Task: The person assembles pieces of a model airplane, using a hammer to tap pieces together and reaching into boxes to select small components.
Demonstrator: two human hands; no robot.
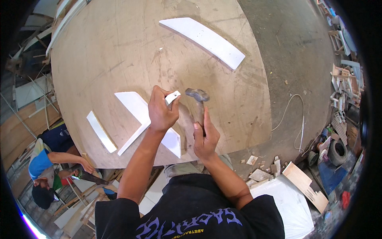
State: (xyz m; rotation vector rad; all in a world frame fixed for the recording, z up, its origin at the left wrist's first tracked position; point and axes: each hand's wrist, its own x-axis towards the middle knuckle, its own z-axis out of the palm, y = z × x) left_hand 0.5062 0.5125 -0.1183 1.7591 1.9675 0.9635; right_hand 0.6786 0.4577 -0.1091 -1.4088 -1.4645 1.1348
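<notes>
My left hand (163, 113) is closed around a narrow white piece of wood (172, 96), whose end shows a small dark spot on top. Below that hand lies a wide white board (133, 104) with slanted ends, partly hidden by my arm. A thin white strip (135, 138) runs off it toward the near side. My right hand (206, 139) grips a hammer (197, 95) by its wooden handle, the metal head raised just right of the white piece and apart from it. Another narrow white strip (101, 132) rests at the left.
A large plywood tabletop (227, 115) carries a long white board (203, 42) at its far side. A co-worker (41, 171) bends at the lower left, holding a dark tool. Wood scraps (260, 175) and a white cable (302, 119) lie on the floor at right.
</notes>
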